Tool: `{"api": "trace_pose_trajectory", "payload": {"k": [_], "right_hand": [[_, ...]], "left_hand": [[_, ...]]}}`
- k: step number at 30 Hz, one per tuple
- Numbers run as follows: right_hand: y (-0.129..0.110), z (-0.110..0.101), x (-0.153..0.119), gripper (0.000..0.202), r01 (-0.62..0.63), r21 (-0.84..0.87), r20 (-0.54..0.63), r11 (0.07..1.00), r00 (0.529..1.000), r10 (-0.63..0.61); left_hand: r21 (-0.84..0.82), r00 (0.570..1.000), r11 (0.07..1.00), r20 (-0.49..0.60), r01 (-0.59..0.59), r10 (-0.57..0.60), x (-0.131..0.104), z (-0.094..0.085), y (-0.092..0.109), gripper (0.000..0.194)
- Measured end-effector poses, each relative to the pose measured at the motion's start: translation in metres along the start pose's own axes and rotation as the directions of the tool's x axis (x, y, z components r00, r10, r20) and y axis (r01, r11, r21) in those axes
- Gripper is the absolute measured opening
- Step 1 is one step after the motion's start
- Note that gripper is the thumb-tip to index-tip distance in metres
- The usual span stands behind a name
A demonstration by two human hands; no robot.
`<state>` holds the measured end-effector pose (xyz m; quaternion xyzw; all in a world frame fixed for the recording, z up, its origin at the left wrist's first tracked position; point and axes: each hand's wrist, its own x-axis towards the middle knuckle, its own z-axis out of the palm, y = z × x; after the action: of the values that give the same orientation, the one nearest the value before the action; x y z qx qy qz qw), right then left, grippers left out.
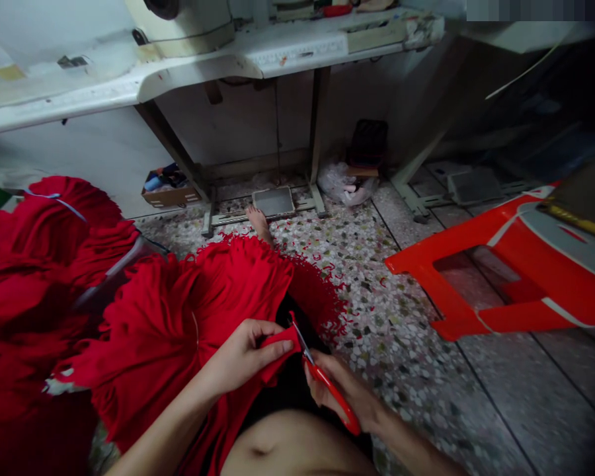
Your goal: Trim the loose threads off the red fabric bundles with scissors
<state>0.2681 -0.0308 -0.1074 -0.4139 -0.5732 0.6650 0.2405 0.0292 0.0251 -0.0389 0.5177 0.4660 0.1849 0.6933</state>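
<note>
Between the thumb and fingers of my left hand is the edge of a red fabric piece. My right hand is closed around red-handled scissors, whose blades lie against that edge. A small red scrap hangs by the blade tips. Across my lap spreads a large bundle of red fabric pieces, gathered by a thin tie near its middle. Black cloth covers my leg under the hands.
Red trimmings litter the speckled floor. More red bundles are piled at the left. An orange-red plastic stool lies at the right. Ahead stands a sewing machine table with a foot pedal and a cardboard box below.
</note>
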Motion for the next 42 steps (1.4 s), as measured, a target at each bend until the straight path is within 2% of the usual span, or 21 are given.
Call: {"api": "trace_pose_trajectory", "payload": {"k": [4,8,10,12,14,15,16,17,19,20,21,23,25,27,29,31,33,35,38,40,42], "right_hand": [[-0.008,0.002,0.006,0.056,0.023,0.068,-0.014,0.997,1.0,-0.022],[0.004,0.005,0.006,0.05,-0.151,0.219,-0.038,0.964,0.986,0.163],[0.013,0.006,0.004,0.049,-0.194,0.237,-0.07,0.952,0.974,0.216],[0.021,0.004,0.003,0.049,-0.191,0.229,-0.15,0.955,0.962,0.228],[0.028,0.001,0.003,0.049,-0.184,0.216,-0.213,0.959,0.95,0.23],[0.03,-0.001,0.005,0.05,-0.184,0.204,-0.23,0.962,0.946,0.23],[0.032,-0.002,0.007,0.051,-0.182,0.189,-0.238,0.965,0.945,0.224],[0.034,-0.003,0.01,0.051,-0.175,0.176,-0.237,0.969,0.948,0.214],[0.036,-0.003,0.017,0.051,-0.155,0.173,-0.241,0.973,0.951,0.194],[0.036,-0.002,0.02,0.05,-0.146,0.18,-0.246,0.973,0.951,0.188],[0.035,-0.001,0.023,0.049,-0.137,0.187,-0.248,0.973,0.952,0.182],[0.031,0.002,0.028,0.049,-0.128,0.181,-0.249,0.975,0.953,0.171],[0.026,0.005,0.03,0.05,-0.129,0.16,-0.244,0.979,0.955,0.166],[0.022,0.005,0.028,0.051,-0.142,0.15,-0.236,0.978,0.956,0.175],[0.022,0.004,0.025,0.052,-0.149,0.157,-0.245,0.976,0.952,0.184],[0.027,0.001,0.022,0.052,-0.143,0.169,-0.277,0.975,0.943,0.186],[0.034,-0.002,0.02,0.05,-0.116,0.188,-0.326,0.975,0.929,0.174],[0.035,-0.006,0.022,0.051,-0.047,0.227,-0.374,0.973,0.918,0.132],[0.018,-0.01,0.03,0.054,0.111,0.314,-0.397,0.943,0.917,0.024],[-0.003,-0.012,0.038,0.055,0.181,0.338,-0.394,0.924,0.918,-0.036],[-0.024,-0.015,0.047,0.056,0.218,0.28,-0.441,0.935,0.894,-0.077]], "left_hand": [[0.005,1.0,1.0,0.011,0.007,-0.007,0.004,0.004,0.0,0.043],[0.061,0.998,0.997,0.041,-0.042,0.039,-0.003,0.0,0.008,0.038],[0.135,0.99,0.987,0.124,-0.081,0.065,-0.013,-0.008,0.014,0.035],[0.213,0.949,0.973,0.315,-0.094,0.022,-0.024,-0.017,0.021,0.033],[0.271,0.86,0.96,0.503,-0.067,-0.083,-0.034,-0.026,0.029,0.034],[0.3,0.83,0.953,0.543,-0.047,-0.13,-0.036,-0.029,0.033,0.036],[0.33,0.84,0.943,0.521,-0.038,-0.148,-0.037,-0.031,0.036,0.037],[0.369,0.89,0.928,0.438,-0.048,-0.128,-0.035,-0.031,0.038,0.037],[0.502,0.988,0.859,0.155,-0.103,0.028,-0.024,-0.027,0.04,0.032],[0.596,0.991,0.796,-0.001,-0.108,0.135,-0.016,-0.024,0.039,0.029],[0.693,0.964,0.717,-0.128,-0.08,0.232,-0.007,-0.02,0.038,0.026],[0.838,0.898,0.54,-0.292,0.075,0.329,0.011,-0.014,0.032,0.021],[0.893,0.87,0.393,-0.362,0.219,0.336,0.026,-0.011,0.027,0.018],[0.909,0.879,0.335,-0.356,0.247,0.316,0.034,-0.012,0.024,0.013],[0.899,0.88,0.395,-0.333,0.188,0.338,0.034,-0.018,0.023,0.011],[0.834,0.865,0.548,-0.322,0.067,0.386,0.03,-0.025,0.025,0.009],[0.666,0.875,0.741,-0.303,-0.088,0.376,0.022,-0.031,0.028,0.011],[0.424,0.923,0.887,-0.236,-0.184,0.304,0.015,-0.032,0.031,0.02],[0.207,0.969,0.962,-0.128,-0.181,0.21,0.01,-0.023,0.033,0.031],[0.172,0.98,0.973,-0.098,-0.153,0.172,0.011,-0.013,0.03,0.034],[0.151,0.987,0.98,-0.076,-0.128,0.141,0.014,-0.004,0.025,0.036]]}}
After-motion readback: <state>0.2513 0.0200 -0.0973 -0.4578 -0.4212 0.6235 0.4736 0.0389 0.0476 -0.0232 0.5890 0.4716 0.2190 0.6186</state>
